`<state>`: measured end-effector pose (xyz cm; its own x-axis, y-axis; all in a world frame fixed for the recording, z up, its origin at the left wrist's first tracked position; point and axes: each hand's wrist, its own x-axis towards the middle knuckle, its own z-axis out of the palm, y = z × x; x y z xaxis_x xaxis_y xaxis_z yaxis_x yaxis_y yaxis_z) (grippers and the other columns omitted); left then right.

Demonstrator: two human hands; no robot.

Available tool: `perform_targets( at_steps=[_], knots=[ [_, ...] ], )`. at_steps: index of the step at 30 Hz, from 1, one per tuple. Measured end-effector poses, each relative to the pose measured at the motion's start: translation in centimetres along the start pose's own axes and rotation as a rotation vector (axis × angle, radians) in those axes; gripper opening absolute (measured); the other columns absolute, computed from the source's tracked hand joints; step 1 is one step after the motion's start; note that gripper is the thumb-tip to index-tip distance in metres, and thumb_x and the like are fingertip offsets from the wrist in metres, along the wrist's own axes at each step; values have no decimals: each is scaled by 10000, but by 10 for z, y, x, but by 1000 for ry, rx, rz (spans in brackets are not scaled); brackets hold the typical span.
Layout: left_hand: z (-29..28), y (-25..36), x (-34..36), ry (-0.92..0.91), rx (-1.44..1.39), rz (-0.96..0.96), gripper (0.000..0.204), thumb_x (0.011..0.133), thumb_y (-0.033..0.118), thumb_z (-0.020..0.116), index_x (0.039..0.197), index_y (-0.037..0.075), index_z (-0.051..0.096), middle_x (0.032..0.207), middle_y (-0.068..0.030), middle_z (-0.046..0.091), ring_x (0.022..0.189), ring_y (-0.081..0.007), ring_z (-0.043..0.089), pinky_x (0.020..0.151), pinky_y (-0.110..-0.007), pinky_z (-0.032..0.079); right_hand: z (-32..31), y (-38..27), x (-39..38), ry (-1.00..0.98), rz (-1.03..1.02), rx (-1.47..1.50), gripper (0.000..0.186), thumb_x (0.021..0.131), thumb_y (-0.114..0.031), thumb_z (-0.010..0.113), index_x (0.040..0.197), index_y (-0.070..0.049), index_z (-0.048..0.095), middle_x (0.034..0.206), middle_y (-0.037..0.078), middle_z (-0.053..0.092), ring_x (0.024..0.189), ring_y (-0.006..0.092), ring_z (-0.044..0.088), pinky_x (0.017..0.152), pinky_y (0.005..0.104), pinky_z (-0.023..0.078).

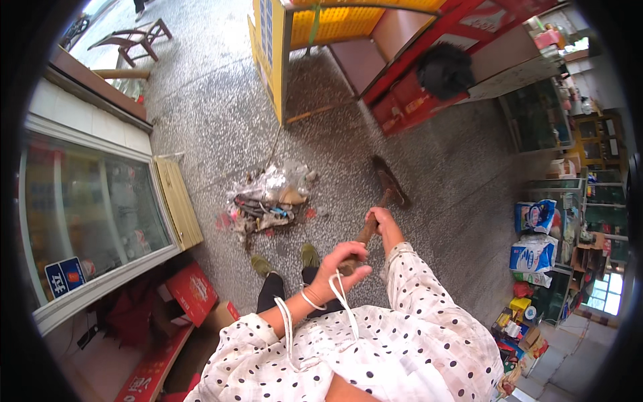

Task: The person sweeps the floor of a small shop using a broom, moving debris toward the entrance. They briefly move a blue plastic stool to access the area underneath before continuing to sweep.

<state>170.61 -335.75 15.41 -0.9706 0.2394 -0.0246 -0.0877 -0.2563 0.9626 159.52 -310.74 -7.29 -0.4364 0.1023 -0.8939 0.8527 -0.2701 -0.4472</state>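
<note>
Both my hands are on the wooden handle of a broom (368,231), held slanting down in front of me. My left hand (335,269) is wrapped round the upper end of the handle. Lower down, my right hand (384,221) grips the shaft. The dark, narrow broom head (391,182) is at the floor, to the right of a rubbish pile (271,201). Clear plastic, scraps and dark bits make up that pile, which lies just beyond my shoes (262,265).
A glass-doored fridge (94,214) stands at left, with red boxes (192,293) below. Ahead is a yellow-sided stand (269,60) beside a red cabinet (402,107) with a black bag-like thing. Blue-and-white packages (534,254) and shelves line the right. A wooden chair (137,41) is far left.
</note>
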Motion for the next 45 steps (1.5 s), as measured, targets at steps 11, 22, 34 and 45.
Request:
perform_targets(
  at_steps=[11, 22, 34, 45],
  knots=[
    [-87, 165, -77, 358, 436, 183, 671, 722, 184, 825, 1261, 33, 456, 1055, -136, 562, 883, -206, 629, 824, -350, 512, 223, 69, -130, -550, 358, 31, 120, 828, -195, 511, 907, -108, 488, 758, 75, 561, 639, 254, 588, 586, 498, 523],
    [-45, 240, -157, 582, 713, 467, 963, 692, 406, 839, 1440, 245, 253, 1197, -172, 484, 905, -264, 617, 653, -309, 487, 234, 82, -290, -529, 304, 55, 142, 861, -178, 514, 866, -36, 516, 787, 104, 598, 747, 266, 660, 626, 490, 560],
    [-102, 105, -171, 446, 62, -42, 626, 767, -25, 683, 1346, 39, 451, 850, -21, 597, 966, -150, 599, 924, -324, 454, 201, 166, -154, -302, 395, 108, 75, 856, -136, 518, 847, -63, 502, 743, 94, 542, 622, 272, 586, 601, 494, 534],
    [-180, 196, -204, 345, 466, 276, 649, 764, -26, 622, 1373, -23, 398, 735, -21, 544, 788, -154, 548, 805, -306, 462, 371, 183, -220, -642, 271, 236, 141, 858, -182, 533, 981, -115, 529, 827, 71, 589, 738, 246, 612, 683, 490, 516]
  ],
)
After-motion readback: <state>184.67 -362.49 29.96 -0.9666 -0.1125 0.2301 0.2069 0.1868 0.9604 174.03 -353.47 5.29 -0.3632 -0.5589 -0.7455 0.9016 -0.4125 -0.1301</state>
